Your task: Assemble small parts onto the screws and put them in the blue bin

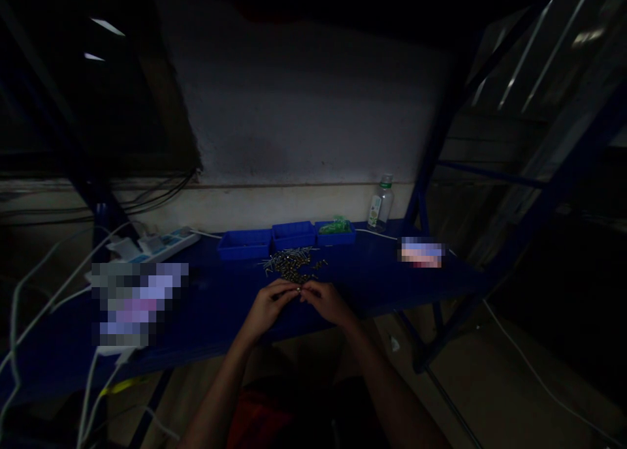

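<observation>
Over the front of the blue table, my left hand and my right hand meet at the fingertips. Both are closed in a pinch around one small shiny metal piece; its exact kind is too small to tell. Just beyond the fingers lies a heap of small brass-coloured metal parts. Long thin silvery screws or pins lie along the heap's far side. A few loose pieces sit at its right.
Three blue bins stand behind the heap: a left bin, a middle bin and a right bin with green plastic. A clear bottle stands back right. A white power strip with cables lies left. Two blurred-out items flank the work area.
</observation>
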`<move>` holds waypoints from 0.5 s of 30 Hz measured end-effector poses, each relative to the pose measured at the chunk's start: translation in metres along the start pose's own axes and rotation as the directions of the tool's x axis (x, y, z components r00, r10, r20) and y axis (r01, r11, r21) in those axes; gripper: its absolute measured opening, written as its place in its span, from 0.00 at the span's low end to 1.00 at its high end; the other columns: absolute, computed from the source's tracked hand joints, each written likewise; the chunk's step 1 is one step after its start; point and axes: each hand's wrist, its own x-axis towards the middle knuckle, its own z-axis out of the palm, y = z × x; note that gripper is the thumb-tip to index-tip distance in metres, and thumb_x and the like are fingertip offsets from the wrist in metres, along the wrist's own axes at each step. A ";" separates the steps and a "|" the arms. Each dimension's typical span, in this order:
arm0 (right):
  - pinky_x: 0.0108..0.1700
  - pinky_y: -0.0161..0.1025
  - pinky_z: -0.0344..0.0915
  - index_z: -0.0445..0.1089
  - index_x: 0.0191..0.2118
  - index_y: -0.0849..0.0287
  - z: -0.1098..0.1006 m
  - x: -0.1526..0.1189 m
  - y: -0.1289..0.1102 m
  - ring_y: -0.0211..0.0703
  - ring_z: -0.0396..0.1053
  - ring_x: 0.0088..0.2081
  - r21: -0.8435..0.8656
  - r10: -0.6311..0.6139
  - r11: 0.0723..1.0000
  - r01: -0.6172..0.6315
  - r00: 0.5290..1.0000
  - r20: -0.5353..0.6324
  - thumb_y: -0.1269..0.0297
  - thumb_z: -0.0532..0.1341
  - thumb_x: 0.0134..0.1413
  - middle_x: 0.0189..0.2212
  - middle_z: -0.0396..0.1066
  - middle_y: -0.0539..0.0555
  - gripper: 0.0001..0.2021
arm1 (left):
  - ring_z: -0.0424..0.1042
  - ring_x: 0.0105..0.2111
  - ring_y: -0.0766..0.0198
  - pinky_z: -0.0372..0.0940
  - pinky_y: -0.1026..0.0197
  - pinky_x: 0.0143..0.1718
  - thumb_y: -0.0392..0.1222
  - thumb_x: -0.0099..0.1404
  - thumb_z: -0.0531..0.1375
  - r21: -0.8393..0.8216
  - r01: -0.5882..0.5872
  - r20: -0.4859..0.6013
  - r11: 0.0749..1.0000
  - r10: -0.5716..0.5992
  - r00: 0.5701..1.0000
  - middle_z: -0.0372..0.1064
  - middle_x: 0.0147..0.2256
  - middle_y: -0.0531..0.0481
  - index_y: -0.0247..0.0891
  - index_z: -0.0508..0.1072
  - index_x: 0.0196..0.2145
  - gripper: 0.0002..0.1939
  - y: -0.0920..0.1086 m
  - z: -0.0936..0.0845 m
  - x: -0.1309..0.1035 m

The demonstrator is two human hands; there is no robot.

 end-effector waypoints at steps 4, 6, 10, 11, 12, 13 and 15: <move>0.33 0.30 0.61 0.68 0.35 0.60 -0.001 0.000 0.001 0.35 0.68 0.31 0.055 0.029 0.998 -0.026 0.998 -0.048 0.63 0.53 0.57 0.28 0.72 0.49 0.08 | 0.70 0.38 0.60 0.63 0.60 0.42 0.44 0.61 0.56 0.007 0.027 -0.016 1.000 -0.027 0.999 0.71 0.37 0.46 0.37 0.76 0.37 0.12 -0.001 0.001 0.001; 0.34 0.30 0.61 0.68 0.35 0.59 -0.001 0.000 0.002 0.35 0.68 0.30 0.038 0.050 0.998 -0.046 0.994 -0.098 0.62 0.54 0.57 0.27 0.71 0.49 0.09 | 0.70 0.38 0.61 0.63 0.60 0.42 0.45 0.61 0.56 0.038 0.057 -0.027 0.998 -0.056 0.998 0.72 0.37 0.46 0.38 0.75 0.38 0.12 -0.003 0.002 0.001; 0.34 0.30 0.61 0.69 0.35 0.59 0.000 -0.002 0.003 0.35 0.69 0.31 0.005 0.037 0.999 -0.037 0.989 -0.142 0.63 0.54 0.56 0.27 0.71 0.49 0.09 | 0.70 0.35 0.61 0.64 0.61 0.39 0.45 0.60 0.56 0.088 0.090 0.025 0.992 -0.092 0.995 0.73 0.35 0.47 0.37 0.76 0.36 0.12 -0.003 0.006 0.001; 0.34 0.30 0.61 0.69 0.35 0.59 0.001 -0.002 0.002 0.35 0.69 0.31 -0.001 0.022 1.000 -0.022 0.989 -0.144 0.63 0.54 0.56 0.27 0.71 0.49 0.09 | 0.70 0.34 0.61 0.64 0.61 0.38 0.45 0.60 0.56 0.094 0.091 0.045 0.991 -0.095 0.994 0.73 0.35 0.47 0.37 0.76 0.36 0.12 -0.002 0.007 0.001; 0.35 0.30 0.61 0.69 0.35 0.59 0.001 -0.003 0.002 0.35 0.69 0.31 -0.005 0.004 1.000 -0.005 0.989 -0.145 0.63 0.54 0.56 0.28 0.71 0.49 0.08 | 0.70 0.34 0.61 0.64 0.61 0.38 0.45 0.60 0.56 0.098 0.090 0.062 0.991 -0.097 0.993 0.73 0.34 0.47 0.37 0.76 0.35 0.12 -0.001 0.007 0.001; 0.35 0.30 0.61 0.69 0.35 0.59 0.001 -0.003 0.001 0.35 0.69 0.31 -0.007 -0.013 1.000 0.012 0.989 -0.148 0.63 0.54 0.56 0.28 0.71 0.49 0.08 | 0.70 0.34 0.61 0.63 0.61 0.38 0.45 0.60 0.56 0.099 0.089 0.074 0.991 -0.096 0.993 0.73 0.35 0.47 0.38 0.76 0.35 0.12 0.001 0.007 0.001; 0.35 0.30 0.61 0.69 0.35 0.58 0.001 -0.004 0.000 0.35 0.69 0.32 -0.008 -0.034 0.999 0.033 0.988 -0.151 0.64 0.54 0.56 0.29 0.72 0.49 0.08 | 0.71 0.35 0.60 0.63 0.61 0.39 0.46 0.60 0.55 0.094 0.083 0.090 0.992 -0.092 0.992 0.73 0.35 0.47 0.38 0.76 0.35 0.13 0.003 0.007 0.001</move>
